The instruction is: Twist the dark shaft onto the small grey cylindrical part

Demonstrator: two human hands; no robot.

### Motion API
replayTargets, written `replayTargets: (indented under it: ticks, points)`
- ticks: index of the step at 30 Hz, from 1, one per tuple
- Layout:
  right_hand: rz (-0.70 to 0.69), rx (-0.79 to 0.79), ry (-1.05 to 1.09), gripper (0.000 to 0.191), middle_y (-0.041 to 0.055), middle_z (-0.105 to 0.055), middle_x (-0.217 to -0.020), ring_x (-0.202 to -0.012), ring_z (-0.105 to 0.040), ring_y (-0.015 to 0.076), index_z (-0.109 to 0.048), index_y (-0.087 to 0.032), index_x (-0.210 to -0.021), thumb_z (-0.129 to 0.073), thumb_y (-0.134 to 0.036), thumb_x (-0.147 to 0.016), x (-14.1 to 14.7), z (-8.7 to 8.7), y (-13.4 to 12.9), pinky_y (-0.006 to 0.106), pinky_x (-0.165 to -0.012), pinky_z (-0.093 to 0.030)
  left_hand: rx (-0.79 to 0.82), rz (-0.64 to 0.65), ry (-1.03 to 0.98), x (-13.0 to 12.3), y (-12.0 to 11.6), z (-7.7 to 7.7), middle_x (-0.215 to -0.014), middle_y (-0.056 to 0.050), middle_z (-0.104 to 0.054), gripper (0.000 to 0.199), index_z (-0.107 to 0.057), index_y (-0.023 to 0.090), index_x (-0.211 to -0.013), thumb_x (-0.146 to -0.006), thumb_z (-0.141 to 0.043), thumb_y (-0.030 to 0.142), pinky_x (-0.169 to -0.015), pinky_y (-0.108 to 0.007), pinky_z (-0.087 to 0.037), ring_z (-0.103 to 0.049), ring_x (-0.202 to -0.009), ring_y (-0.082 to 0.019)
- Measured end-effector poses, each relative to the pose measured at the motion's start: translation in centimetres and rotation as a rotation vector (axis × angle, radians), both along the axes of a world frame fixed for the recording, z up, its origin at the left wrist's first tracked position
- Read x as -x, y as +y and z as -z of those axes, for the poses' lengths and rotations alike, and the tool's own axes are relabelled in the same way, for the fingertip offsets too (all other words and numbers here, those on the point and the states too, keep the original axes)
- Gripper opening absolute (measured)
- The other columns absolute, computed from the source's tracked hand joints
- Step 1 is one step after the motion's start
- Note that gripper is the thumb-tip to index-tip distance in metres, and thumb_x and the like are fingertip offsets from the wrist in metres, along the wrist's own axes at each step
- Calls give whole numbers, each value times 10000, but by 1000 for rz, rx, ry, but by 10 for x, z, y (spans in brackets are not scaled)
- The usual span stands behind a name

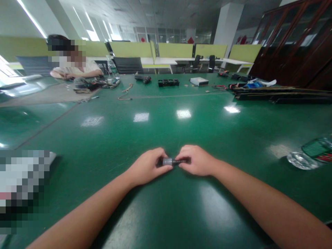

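Just above the green tabletop (166, 135), both hands meet around a small grey and black cylindrical piece (168, 161). My left hand (150, 166) is closed on its thicker grey end, thumb along the near side. The fingers of my right hand (194, 160) pinch the thinner, dark, ribbed end. The two ends lie in one line between the hands; whether they are one part or two joined parts I cannot tell. Fingers cover both outer tips of the piece.
A glass jar (317, 150) lies on the right. Far across the table are a power drill (143, 79), a black block (168, 83), a white box (199, 81) and dark strips (282, 95). Another person (75, 65) sits at the far left. A blurred-out object (23, 180) lies near left.
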State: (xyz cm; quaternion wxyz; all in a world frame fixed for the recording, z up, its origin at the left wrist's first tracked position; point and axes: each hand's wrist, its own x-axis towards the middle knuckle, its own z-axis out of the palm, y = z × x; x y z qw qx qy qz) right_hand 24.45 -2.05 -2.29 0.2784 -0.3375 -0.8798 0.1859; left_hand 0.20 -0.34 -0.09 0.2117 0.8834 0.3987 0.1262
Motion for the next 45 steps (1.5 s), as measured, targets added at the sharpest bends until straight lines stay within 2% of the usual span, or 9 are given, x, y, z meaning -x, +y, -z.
replayTargets:
  ticks: [18,27,45]
  points:
    - [20,42,-24,161,38,-692,-819,-802,-593,172,-747,-167,-940,-681,-126,-799,0,-5,-3,278,-741,-441,3,5,-6,1,1,2,-804,3,-625,300,-629,201,-913,-859,-667,494,-631,-263,-383,-561,-706,-164]
    - [49,64,-57,127,38,-693,-840,-812,-596,171,-744,-175,-946,-703,-195,-827,-4,-5,-3,277,-738,-433,3,0,-1,1,1,2,-798,0,-635,300,-632,202,-914,-852,-672,493,-625,-264,-380,-564,-697,-167]
    - [62,35,-65,100,47,-694,-868,-850,-600,178,-739,-181,-922,-701,-183,-829,-9,-7,-4,292,-771,-452,25,-5,-16,3,0,1,-784,3,-615,295,-628,203,-912,-854,-659,491,-616,-260,-377,-555,-690,-164]
